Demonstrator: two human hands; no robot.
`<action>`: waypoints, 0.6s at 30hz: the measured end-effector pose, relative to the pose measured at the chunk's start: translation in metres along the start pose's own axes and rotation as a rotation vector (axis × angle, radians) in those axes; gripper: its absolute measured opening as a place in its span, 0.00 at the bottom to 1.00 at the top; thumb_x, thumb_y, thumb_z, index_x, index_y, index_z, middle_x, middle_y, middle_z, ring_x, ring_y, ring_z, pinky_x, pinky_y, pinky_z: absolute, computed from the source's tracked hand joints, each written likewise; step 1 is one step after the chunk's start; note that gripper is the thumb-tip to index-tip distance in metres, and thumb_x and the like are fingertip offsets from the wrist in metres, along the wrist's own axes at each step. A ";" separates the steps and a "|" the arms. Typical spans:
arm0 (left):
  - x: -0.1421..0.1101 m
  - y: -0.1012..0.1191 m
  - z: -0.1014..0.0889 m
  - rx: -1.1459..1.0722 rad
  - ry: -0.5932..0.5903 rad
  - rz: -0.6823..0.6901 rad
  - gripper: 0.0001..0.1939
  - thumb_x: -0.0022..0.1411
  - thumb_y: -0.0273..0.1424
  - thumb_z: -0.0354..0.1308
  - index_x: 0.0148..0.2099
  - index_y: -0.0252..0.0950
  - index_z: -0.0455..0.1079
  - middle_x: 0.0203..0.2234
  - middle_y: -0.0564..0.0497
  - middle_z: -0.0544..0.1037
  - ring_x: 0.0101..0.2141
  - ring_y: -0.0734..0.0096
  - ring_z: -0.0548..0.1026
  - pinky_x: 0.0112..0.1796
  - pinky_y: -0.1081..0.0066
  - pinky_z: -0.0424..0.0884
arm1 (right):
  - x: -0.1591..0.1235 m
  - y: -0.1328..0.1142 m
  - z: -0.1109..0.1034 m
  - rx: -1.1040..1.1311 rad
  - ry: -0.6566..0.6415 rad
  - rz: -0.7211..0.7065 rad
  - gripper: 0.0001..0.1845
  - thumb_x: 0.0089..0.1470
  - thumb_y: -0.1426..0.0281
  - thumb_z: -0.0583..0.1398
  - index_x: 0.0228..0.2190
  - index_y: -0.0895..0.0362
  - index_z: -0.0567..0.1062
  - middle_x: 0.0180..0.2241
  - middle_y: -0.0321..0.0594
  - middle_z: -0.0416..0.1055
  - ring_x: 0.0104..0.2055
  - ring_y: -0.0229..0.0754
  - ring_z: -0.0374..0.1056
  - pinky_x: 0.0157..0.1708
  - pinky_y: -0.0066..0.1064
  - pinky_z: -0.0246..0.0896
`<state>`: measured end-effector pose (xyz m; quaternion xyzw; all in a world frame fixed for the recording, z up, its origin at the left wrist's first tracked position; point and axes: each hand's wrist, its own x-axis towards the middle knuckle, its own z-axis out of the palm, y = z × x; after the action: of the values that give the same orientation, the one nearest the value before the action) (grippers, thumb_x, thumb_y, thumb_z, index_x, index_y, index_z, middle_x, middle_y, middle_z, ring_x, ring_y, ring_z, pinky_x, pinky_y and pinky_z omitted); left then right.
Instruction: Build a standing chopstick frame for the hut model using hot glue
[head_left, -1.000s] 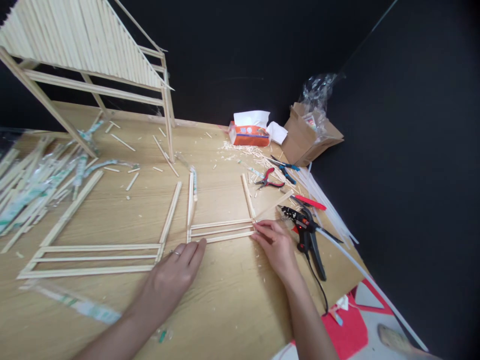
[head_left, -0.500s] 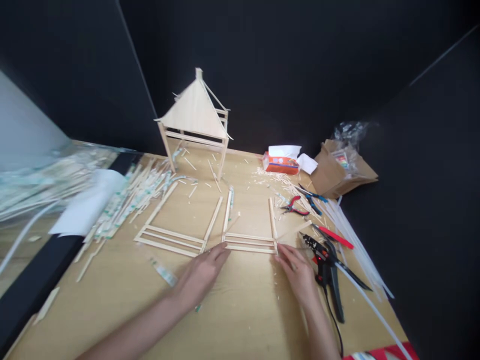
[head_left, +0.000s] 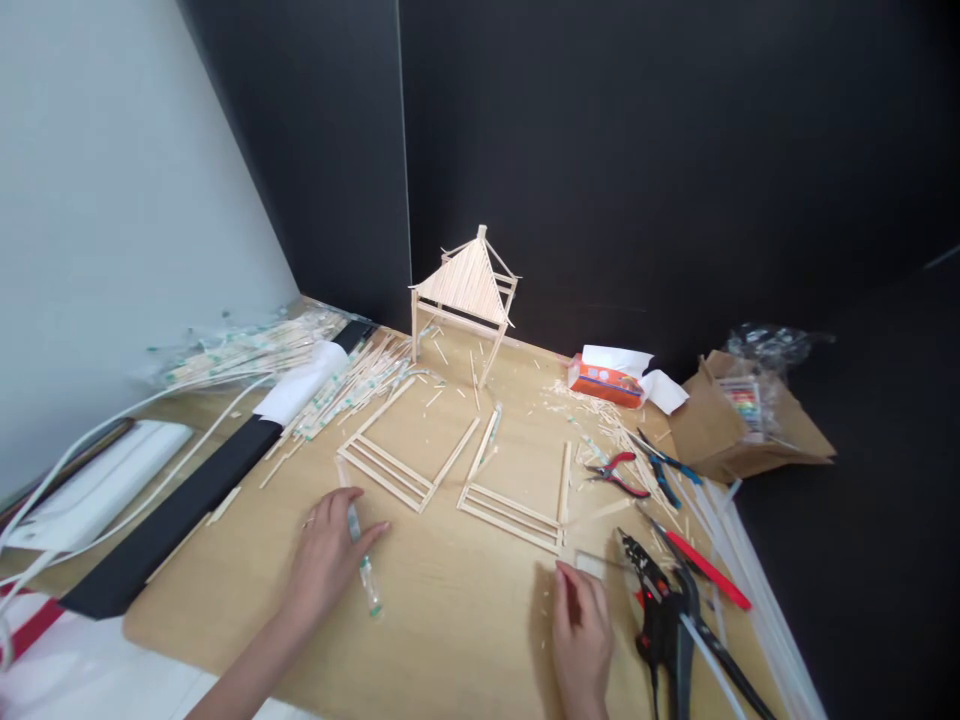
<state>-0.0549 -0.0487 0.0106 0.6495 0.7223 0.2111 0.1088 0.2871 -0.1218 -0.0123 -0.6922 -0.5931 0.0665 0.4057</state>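
The left hand [head_left: 326, 565] lies half-curled over a wrapped stick [head_left: 366, 585], hiding part of it; whether it grips is unclear. The right hand [head_left: 581, 640], cut off by the lower edge, has its fingers close together at a small pale square [head_left: 590, 563], hold unclear. Two stick frames [head_left: 510, 520] lie flat mid-desk [head_left: 450, 620]; a glue gun [head_left: 654, 625] runs off the lower edge.

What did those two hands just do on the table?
The right hand let go of the pale wooden stick frame and drew back toward the person. The left hand moved left onto a slim clear-wrapped stick. That frame and the matching one still lie flat.
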 end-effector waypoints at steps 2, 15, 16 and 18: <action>-0.003 0.005 0.001 0.102 0.028 -0.007 0.30 0.59 0.52 0.50 0.53 0.32 0.62 0.48 0.37 0.71 0.50 0.47 0.69 0.50 0.52 0.65 | 0.004 -0.002 -0.001 0.020 -0.038 -0.037 0.10 0.61 0.65 0.55 0.39 0.52 0.75 0.34 0.44 0.73 0.37 0.50 0.71 0.38 0.40 0.67; -0.005 -0.013 -0.014 0.211 0.036 -0.208 0.42 0.60 0.47 0.48 0.65 0.20 0.48 0.64 0.21 0.46 0.65 0.37 0.43 0.58 0.46 0.49 | 0.010 -0.005 -0.002 -0.035 -0.002 -0.097 0.12 0.63 0.66 0.53 0.40 0.58 0.74 0.34 0.47 0.71 0.38 0.48 0.68 0.39 0.39 0.64; 0.004 -0.016 -0.015 0.152 -0.011 -0.188 0.44 0.58 0.48 0.50 0.66 0.20 0.46 0.65 0.22 0.46 0.65 0.39 0.43 0.58 0.48 0.50 | 0.010 -0.005 -0.002 -0.051 0.017 -0.087 0.12 0.63 0.66 0.53 0.40 0.59 0.74 0.34 0.47 0.70 0.39 0.48 0.67 0.40 0.40 0.63; 0.024 -0.018 -0.014 0.100 -0.078 -0.155 0.51 0.54 0.51 0.54 0.67 0.21 0.43 0.64 0.24 0.50 0.65 0.41 0.46 0.58 0.51 0.52 | 0.010 -0.005 -0.001 -0.080 0.047 -0.074 0.13 0.63 0.65 0.53 0.41 0.59 0.74 0.35 0.47 0.70 0.39 0.48 0.67 0.40 0.40 0.63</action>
<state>-0.0801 -0.0288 0.0180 0.6041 0.7752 0.1403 0.1202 0.2871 -0.1138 -0.0046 -0.6870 -0.6107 0.0115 0.3936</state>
